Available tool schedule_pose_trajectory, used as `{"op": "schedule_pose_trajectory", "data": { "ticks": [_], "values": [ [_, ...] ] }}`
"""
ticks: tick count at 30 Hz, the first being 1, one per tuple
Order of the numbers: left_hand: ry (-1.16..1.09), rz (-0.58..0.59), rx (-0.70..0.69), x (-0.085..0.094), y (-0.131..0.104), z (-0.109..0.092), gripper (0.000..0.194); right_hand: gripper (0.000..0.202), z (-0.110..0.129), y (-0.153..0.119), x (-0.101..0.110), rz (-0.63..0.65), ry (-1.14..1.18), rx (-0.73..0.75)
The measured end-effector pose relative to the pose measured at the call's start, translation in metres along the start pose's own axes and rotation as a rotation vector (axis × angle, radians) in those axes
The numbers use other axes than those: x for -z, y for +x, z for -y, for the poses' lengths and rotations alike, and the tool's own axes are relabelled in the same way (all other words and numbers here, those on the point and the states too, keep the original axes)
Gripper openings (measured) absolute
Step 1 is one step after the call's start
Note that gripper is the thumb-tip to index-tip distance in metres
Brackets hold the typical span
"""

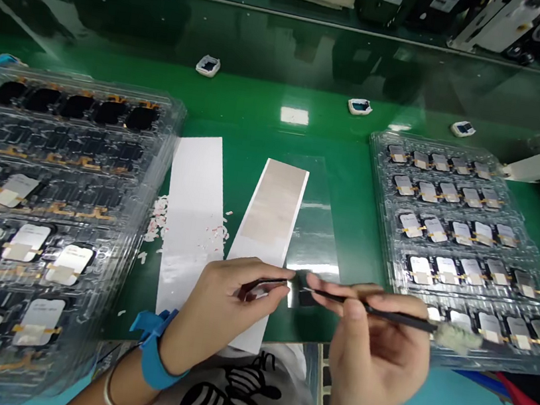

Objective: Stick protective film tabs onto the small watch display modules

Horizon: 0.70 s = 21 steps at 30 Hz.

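The person's fingers [265,271] grip one slender black tool [404,318] and one dark-edged part [266,282], with two long white strips [195,199] [275,196] and one transparent film sheet [319,229] just ahead, three white-rimmed pieces [207,66] [360,107] [462,129] farther beyond, and one topmost clear blister tray [176,119] [376,152] to either side.

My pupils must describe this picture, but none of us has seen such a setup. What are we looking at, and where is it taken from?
There is no machine at work here: these are a person's two bare hands. The single picture comes from a camera worn on the head, looking forward and down.

The left hand pinches a small dark-edged piece between its fingers. The right hand holds a slim dark tool, pointing toward the left hand.

On the green bench, a clear tray of small flat parts stands on either side: a left tray and a right tray. Between them lie a white strip, a beige sheet and pale scraps.
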<state>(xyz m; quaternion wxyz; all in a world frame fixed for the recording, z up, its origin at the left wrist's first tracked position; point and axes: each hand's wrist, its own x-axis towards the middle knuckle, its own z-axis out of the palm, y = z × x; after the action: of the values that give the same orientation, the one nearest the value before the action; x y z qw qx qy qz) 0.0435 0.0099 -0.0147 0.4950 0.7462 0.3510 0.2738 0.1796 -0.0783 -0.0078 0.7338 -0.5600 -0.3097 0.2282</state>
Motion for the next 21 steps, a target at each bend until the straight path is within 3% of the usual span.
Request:
{"op": "schedule_pose_trajectory", "data": {
  "ticks": [4,8,12,21],
  "values": [
    [-0.073,0.021,-0.005,0.004,-0.001,0.0,0.027,0.025,0.006,-0.009,-0.026,0.093,0.033,0.122],
    [-0.03,0.027,-0.027,0.004,-0.003,0.002,0.036,0.028,0.005,-0.01,-0.039,0.097,-0.002,0.174],
    [-0.014,0.024,-0.071,0.003,-0.003,0.003,0.044,0.027,0.001,-0.011,-0.044,0.079,-0.042,0.213],
    [-0.019,0.072,-0.021,0.006,-0.005,0.002,0.053,0.028,-0.009,-0.01,-0.045,0.08,-0.085,0.229]
  ]
}}
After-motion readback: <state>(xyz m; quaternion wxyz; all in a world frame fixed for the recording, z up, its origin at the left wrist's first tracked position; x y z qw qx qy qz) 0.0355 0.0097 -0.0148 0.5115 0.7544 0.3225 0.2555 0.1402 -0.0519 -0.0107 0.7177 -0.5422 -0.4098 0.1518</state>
